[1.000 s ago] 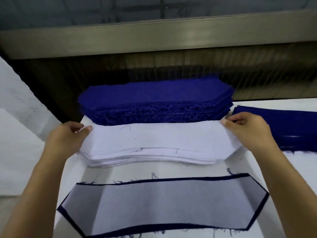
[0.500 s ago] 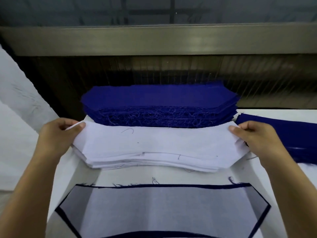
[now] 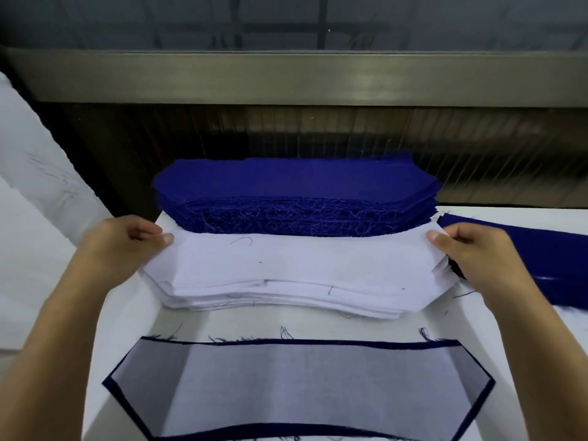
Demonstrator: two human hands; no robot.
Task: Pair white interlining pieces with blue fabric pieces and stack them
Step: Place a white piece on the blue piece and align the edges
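Top interlining piece [image 3: 296,259]: white, uppermost on its stack at mid-worktop, pinched at both ends.
Left hand [image 3: 117,246]: thumb on top, fingers curled, pinching the piece's left end.
Right hand [image 3: 477,253]: thumb on top, pinching the right end.
Interlining stack [image 3: 286,300]: white, edges fanned unevenly, right against the blue pile behind.
Blue fabric stack [image 3: 296,198]: thick, frayed near edge, at the worktop's far side.
Paired piece [image 3: 299,386]: nearest, interlining over blue fabric, blue rim showing.
Loose blue fabric [image 3: 541,259]: flat, right of the right hand.
Worktop [image 3: 525,345]: white.
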